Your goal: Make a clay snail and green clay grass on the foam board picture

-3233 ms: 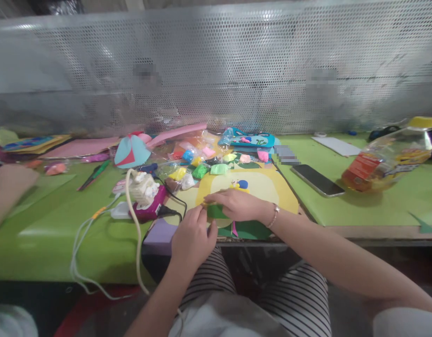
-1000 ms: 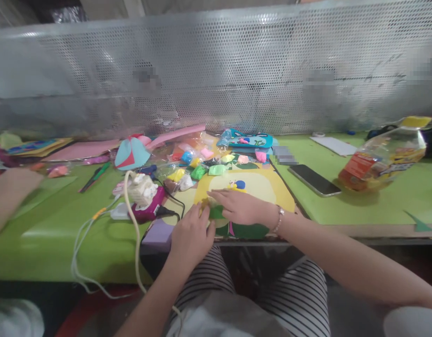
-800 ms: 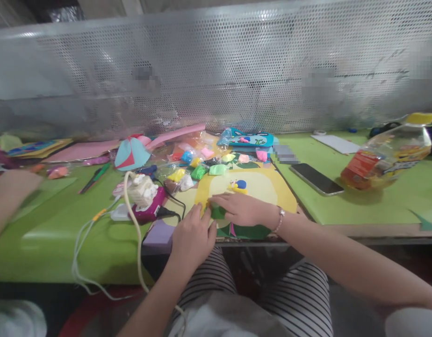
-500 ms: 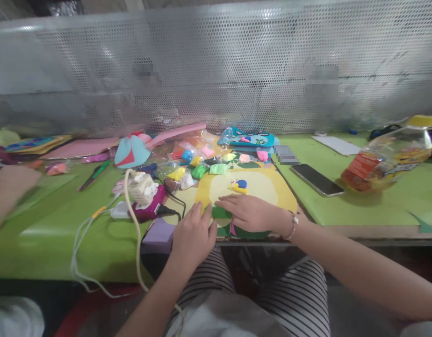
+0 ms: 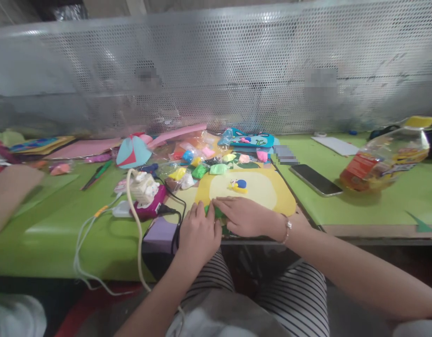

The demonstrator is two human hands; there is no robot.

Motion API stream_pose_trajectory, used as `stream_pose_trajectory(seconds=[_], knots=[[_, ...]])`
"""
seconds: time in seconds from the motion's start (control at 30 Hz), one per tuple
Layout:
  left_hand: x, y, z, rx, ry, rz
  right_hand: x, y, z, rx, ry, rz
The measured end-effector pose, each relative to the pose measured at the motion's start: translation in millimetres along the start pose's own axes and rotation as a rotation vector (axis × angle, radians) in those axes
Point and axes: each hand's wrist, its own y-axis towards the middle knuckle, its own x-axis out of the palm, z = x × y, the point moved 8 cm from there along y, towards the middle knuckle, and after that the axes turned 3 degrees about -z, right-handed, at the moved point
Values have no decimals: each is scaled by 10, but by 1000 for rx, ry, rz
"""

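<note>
My left hand rests near the front edge of a yellow patterned board, fingers extended forward and the thumb toward the right. My right hand lies low over the same board with its fingers stretched out leftward. Their fingertips nearly meet around a green patch; whether it is printed or a loose piece I cannot tell. Just beyond them on the board lies a small blue and yellow clay snail-like figure. Small bags of coloured clay sit behind it. The palms' undersides are hidden.
A purple power adapter with cables stands left of my hands. To the right lie a phone and a tilted drink bottle. Scissors and a paper cutout are at left. Another person's arm reaches in at far left.
My right hand has slid left and my left hand slightly right, so they are closer together over the green patch. The clay figure stays in place.
</note>
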Motion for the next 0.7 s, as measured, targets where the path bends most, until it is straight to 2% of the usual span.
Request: stream_pose_trajectory(seconds=[0.27, 0.7], knots=[[-4, 47, 17, 1, -1, -40, -47, -48, -142, -3, -78, -8], [-9, 32, -14, -31, -56, -24, -83, -154, -123, 17, -125, -32]])
